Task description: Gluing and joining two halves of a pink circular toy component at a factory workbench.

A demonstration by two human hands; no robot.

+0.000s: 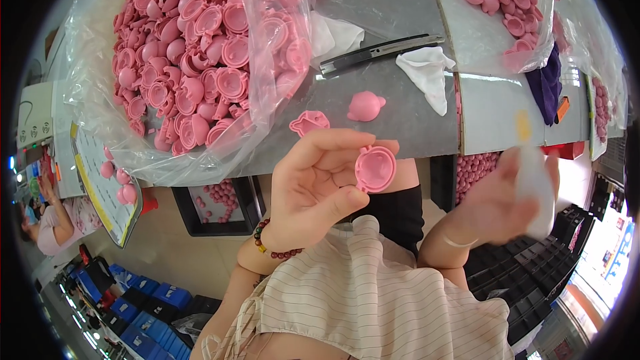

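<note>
My left hand [313, 190] is closed on a small round pink plastic part [375, 169], pinched at its rim between thumb and fingers with the hollow side showing. Off to the right, my right hand [497, 193] is smeared by motion, its fingers around a white object [537, 190] too blurred to name. On the grey table just beyond my left hand lie a rounded pink piece [366, 106] and an open-rimmed pink piece [309, 122].
A clear plastic bag [180, 172] full of pink parts [190, 60] covers the table's left. Farther back lie a dark metal strip [380, 53], a white cloth [427, 77] and a purple cloth [547, 83]. A black tray [193, 227] with pink pieces sits below the table edge.
</note>
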